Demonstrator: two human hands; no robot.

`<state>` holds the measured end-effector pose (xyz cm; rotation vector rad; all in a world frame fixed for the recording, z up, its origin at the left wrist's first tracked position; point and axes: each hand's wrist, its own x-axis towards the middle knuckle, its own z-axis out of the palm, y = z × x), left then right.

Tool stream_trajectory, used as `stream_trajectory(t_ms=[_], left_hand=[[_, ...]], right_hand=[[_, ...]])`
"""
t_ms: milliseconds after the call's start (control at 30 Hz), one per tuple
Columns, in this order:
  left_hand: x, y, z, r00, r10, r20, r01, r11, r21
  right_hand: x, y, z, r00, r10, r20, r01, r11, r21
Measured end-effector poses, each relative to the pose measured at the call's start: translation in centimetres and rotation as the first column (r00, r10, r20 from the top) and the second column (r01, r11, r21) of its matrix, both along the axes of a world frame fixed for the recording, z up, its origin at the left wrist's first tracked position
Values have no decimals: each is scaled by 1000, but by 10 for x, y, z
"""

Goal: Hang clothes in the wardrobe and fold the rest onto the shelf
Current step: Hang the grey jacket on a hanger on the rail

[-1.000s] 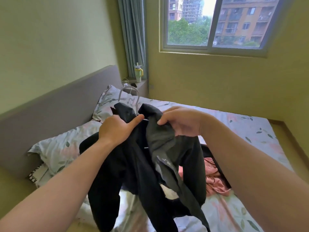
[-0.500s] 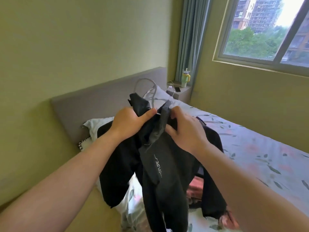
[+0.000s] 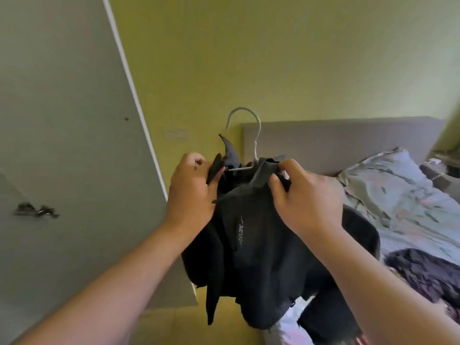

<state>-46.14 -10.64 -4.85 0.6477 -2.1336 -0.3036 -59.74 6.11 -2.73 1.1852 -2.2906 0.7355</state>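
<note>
My left grip (image 3: 191, 192) is curled round one collar edge of the black jacket (image 3: 261, 257), and my right grip (image 3: 308, 197) pinches the fabric at the other shoulder. The jacket hangs in the air between them on a white hanger (image 3: 257, 135), its hook standing up above the collar against the yellow wall. A grey panel (image 3: 62, 145) is at the left. The bed (image 3: 410, 207) at the right carries a crumpled dark garment (image 3: 428, 277).

Single head-worn wide-angle view, looking forward, slightly down; close to black jacket (image 3: 261, 245); yellow wall (image 3: 273, 58) ahead.
</note>
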Motion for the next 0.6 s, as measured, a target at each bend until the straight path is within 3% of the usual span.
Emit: stream_trajectory(t_ms=[67, 200, 267, 367, 533, 600], left_hand=[[33, 7, -5, 998, 52, 24, -53, 997, 54], [101, 2, -5, 970, 236, 52, -235, 971, -34], [135, -6, -3, 918, 396, 26, -394, 917, -55], [182, -12, -8, 811, 585, -16, -582, 809, 82], [248, -1, -26, 837, 545, -49, -474, 767, 432], [271, 4, -27, 820, 570, -44, -483, 732, 481]], right_hand=[[27, -21, 0, 993, 87, 82, -88, 996, 11], [76, -52, -13, 949, 247, 196, -252, 968, 2], [98, -65, -16, 907, 331, 260, -333, 942, -37], [131, -84, -17, 826, 439, 352, -445, 893, -69], [182, -111, -20, 747, 540, 387, -580, 814, -16], [203, -120, -23, 716, 572, 400, -621, 784, -8]])
